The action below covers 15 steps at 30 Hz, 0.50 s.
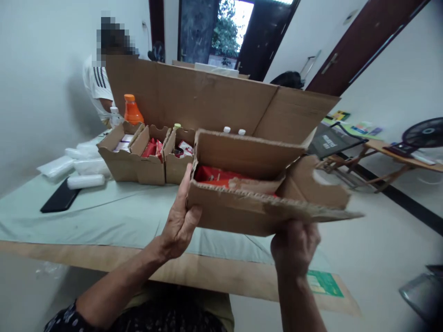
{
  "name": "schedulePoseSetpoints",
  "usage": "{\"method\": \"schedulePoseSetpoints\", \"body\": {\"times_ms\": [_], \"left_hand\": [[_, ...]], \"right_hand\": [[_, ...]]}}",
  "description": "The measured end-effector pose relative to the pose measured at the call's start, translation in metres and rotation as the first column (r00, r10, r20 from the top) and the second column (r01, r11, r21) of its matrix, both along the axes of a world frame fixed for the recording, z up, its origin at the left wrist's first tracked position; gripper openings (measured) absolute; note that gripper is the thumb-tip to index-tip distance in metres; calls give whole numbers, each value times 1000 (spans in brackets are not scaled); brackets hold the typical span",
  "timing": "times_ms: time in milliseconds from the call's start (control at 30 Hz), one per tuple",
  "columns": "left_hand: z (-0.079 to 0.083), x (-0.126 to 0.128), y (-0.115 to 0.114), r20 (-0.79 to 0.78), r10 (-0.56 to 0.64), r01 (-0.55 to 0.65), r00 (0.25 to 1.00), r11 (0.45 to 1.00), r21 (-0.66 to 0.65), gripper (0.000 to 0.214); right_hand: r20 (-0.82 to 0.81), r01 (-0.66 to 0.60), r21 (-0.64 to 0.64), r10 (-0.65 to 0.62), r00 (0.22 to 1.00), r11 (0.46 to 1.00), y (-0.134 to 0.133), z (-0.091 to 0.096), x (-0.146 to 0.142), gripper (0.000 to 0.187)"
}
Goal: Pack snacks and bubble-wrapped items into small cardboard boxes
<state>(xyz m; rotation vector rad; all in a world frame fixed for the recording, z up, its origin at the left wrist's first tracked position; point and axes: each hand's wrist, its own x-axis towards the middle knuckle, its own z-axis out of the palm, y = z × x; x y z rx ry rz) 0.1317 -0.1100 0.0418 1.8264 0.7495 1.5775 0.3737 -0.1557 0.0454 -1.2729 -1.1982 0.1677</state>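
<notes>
Between my two hands, a long open cardboard box [235,212] is held up above the front of the table, tilted so that red packets [221,177] show inside it. My left hand [180,226] grips the box's left end, thumb on the near side. Under the right part of the box is my right hand [296,244], closed on its lower edge, its fingertips partly hidden. Beyond my left hand stand several similar cardboard bins [150,170], holding white boxes [123,143] and red packets [151,147].
A tall cardboard panel [214,97] stands behind the bins, near an orange bottle [132,110]. Clear plastic packs [86,182] and a black flat object [60,197] lie on the table [138,226] at left. Another person [98,87] sits beyond; a fan [425,131] stands right.
</notes>
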Motion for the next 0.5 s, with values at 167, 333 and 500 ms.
{"method": "schedulePoseSetpoints", "body": {"times_ms": [167, 333, 500], "left_hand": [[-81, 1, -22, -29, -118, 110, 993, 975, -196, 68], [-115, -5, -22, -117, -146, 99, 982, 935, -340, 66], [-123, -12, -36, -217, -75, -24, 973, 907, -420, 62]], "right_hand": [[-89, 42, -79, -49, 995, 996, -25, -79, 8, 37], [-101, -16, -214, -5, 995, 977, -31, -115, 21, 45], [-97, -118, -326, 91, 991, 938, -42, -131, 33, 51]]}}
